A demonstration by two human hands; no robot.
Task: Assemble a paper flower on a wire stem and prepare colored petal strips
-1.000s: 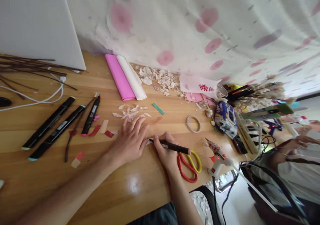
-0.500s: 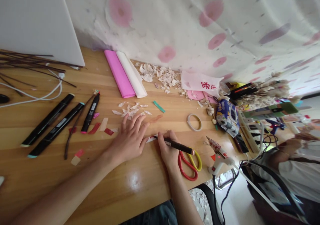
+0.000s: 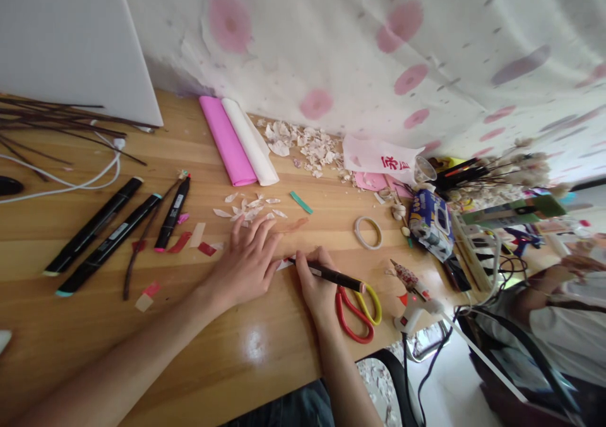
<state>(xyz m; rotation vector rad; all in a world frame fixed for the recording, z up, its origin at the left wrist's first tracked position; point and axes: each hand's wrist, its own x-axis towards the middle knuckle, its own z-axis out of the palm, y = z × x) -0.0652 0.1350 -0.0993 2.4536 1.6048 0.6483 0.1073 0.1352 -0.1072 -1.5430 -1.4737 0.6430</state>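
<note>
My right hand (image 3: pixel 318 287) is closed round a black marker (image 3: pixel 337 278), its tip down at a small white paper piece (image 3: pixel 284 264) with a reddish mark. My left hand (image 3: pixel 250 263) lies flat on the table with fingers apart, its thumb at the edge of that piece. Just beyond the left fingertips is a scatter of white paper petals (image 3: pixel 250 207). A green strip (image 3: pixel 302 202) rests farther to the right. Scissors with red and yellow handles (image 3: pixel 355 319) lie beside my right hand, their blades hidden under it.
Several black markers (image 3: pixel 108 244) and a brown twig (image 3: pixel 135 259) lie at left. Pink (image 3: pixel 228 143) and white rolls (image 3: pixel 250 141) lie behind, near paper scraps (image 3: pixel 312 146). At right are a tape roll (image 3: pixel 368 232), a glue gun (image 3: pixel 416 300), a wipes pack (image 3: pixel 430 222) and another person's sleeve (image 3: pixel 558 326).
The marker in my right hand has shifted very slightly left. My left hand stays in place, and the other things lie as before.
</note>
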